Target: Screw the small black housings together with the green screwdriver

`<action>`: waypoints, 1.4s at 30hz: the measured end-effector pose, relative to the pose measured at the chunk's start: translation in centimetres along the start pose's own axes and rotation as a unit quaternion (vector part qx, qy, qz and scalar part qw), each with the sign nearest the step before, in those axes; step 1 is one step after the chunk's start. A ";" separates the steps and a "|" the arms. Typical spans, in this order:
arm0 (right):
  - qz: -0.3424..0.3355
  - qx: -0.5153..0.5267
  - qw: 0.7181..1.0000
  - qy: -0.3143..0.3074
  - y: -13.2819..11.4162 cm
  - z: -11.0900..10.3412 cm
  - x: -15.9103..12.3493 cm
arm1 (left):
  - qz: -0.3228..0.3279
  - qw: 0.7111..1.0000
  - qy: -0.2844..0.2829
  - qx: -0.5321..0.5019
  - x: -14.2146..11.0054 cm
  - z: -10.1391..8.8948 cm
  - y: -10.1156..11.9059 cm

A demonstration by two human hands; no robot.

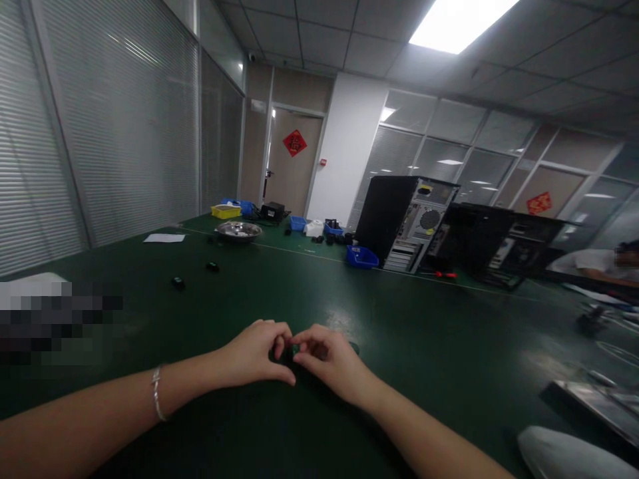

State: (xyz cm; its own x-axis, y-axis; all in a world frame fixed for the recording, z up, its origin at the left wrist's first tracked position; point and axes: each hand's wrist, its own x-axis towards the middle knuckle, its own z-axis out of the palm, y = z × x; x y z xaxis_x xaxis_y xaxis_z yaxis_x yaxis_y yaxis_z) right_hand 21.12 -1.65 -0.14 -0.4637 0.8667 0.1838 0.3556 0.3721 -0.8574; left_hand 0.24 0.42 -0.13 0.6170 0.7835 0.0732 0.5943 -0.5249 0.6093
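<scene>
Close together over the green tabletop, my two hands meet at the middle of the view. My right hand [329,359] pinches a small green piece [295,348] between thumb and fingertips; it looks like a bit of circuit board, but it is too small to be sure. My left hand [259,352], with a silver bracelet at the wrist, has its thumb stretched away from its curled fingers, right beside the piece. I see nothing held in it. Partly hidden behind my right hand lies a dark green, rounded object [355,347].
Two small black objects [178,283] lie ahead on the left. Farther back are a metal bowl [238,230], a yellow tray [225,211] and a blue bin [362,257] beside a black computer tower [387,216]. A metal panel [599,406] lies at right; another person [589,263] sits beyond.
</scene>
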 end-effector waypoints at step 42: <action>0.026 -0.041 0.999 -0.017 -0.8 0.1 -0.5 | -0.026 1.000 -0.013 0.008 -0.1 -0.3 0.7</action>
State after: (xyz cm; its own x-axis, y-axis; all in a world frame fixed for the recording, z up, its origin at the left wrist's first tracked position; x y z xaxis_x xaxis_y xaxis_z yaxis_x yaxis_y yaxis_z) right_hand 20.95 -2.38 0.40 -0.4694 0.8743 0.1234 0.4438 0.3544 -0.8231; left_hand 0.47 0.11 0.51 0.5984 0.8009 0.0216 0.6339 -0.4898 0.5985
